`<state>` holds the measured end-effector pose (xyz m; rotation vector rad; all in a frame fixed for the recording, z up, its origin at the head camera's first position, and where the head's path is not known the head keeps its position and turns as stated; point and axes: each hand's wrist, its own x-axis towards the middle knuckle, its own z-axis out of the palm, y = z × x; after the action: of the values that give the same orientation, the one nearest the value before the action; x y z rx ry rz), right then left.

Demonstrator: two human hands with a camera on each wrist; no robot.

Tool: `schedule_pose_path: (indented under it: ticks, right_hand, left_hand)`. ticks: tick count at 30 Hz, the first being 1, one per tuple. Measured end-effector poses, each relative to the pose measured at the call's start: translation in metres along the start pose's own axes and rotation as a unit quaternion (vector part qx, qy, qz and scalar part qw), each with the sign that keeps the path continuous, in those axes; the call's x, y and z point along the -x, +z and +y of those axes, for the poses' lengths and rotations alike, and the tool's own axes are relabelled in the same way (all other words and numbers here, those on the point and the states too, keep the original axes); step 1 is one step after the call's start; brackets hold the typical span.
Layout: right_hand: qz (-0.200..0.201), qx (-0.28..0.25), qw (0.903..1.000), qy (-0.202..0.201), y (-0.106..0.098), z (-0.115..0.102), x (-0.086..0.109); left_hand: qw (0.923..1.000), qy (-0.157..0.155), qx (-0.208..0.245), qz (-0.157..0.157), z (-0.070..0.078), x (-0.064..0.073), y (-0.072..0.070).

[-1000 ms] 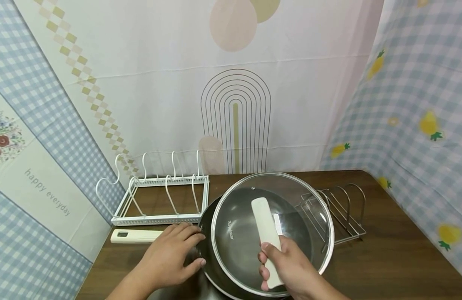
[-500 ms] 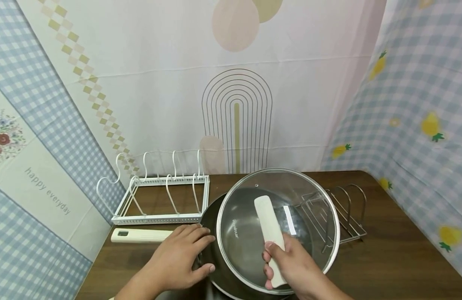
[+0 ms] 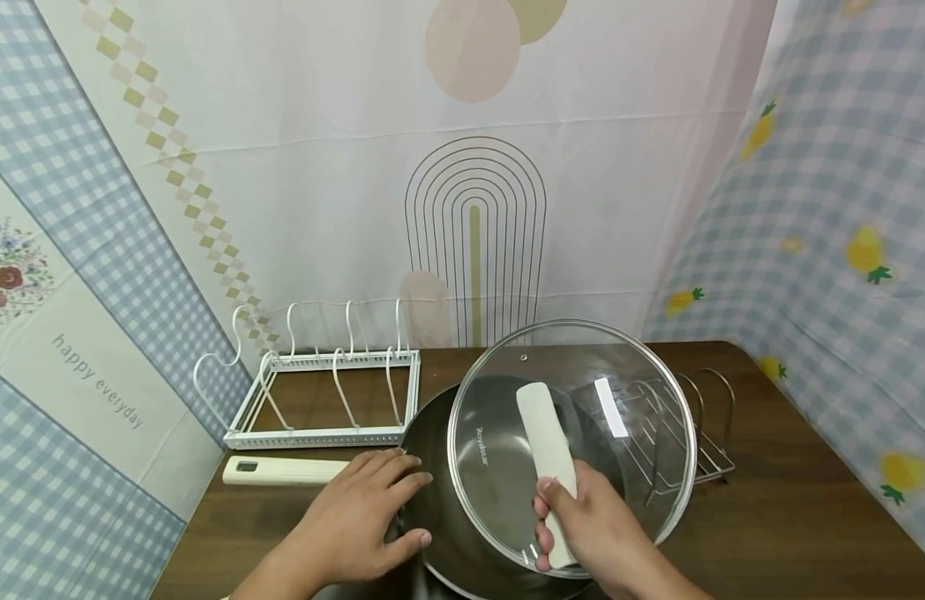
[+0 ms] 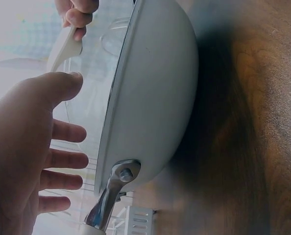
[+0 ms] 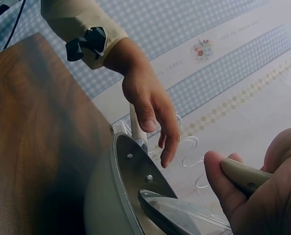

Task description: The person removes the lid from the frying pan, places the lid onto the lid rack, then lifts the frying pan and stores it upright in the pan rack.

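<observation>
My right hand grips the long cream handle of a clear glass lid with a metal rim. The lid is tilted over the right part of a dark-lined frying pan, and in the right wrist view its lower edge overlaps the inside of the pan. My left hand hovers at the pan's left rim, fingers spread and relaxed, holding nothing. Below it, the left wrist view shows the pan's pale outer wall and metal handle bracket. The cream pan handle points left.
A white rack with curved dividers stands behind the pan handle. At the right, partly seen through the lid, is a wire rack. All stand on a brown wooden table, with patterned cloth hanging behind and at both sides.
The lid, in my right hand, has moved right and up, uncovering more of the pan's left side. My left hand shifted slightly right, then stayed at the rim.
</observation>
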<state>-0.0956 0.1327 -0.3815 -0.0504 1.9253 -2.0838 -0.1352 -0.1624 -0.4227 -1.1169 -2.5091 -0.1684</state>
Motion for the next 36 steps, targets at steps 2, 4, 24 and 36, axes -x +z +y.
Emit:
schedule_pose_path:
  ticks: [2,4,24,36]
  right_hand:
    - [0.004,0.009,1.0000,0.000,-0.0006,-0.0002,0.0006]
    - [0.009,0.021,0.9997,-0.002,-0.0012,-0.0005,0.0013]
    - [0.056,0.128,0.9900,-0.017,-0.0036,-0.0034,0.0065]
    - [0.085,0.185,0.9786,-0.028,-0.0045,-0.0043,0.0088]
  left_hand:
    - [1.0000,0.002,0.000,0.001,0.0006,-0.0004,-0.0002]
    - [1.0000,0.003,-0.001,0.000,0.0013,-0.0006,-0.0004]
    - [1.0000,0.007,-0.001,-0.003,0.0040,-0.0012,0.0003]
    - [1.0000,0.005,0.001,-0.003,0.0040,-0.0022,0.0007]
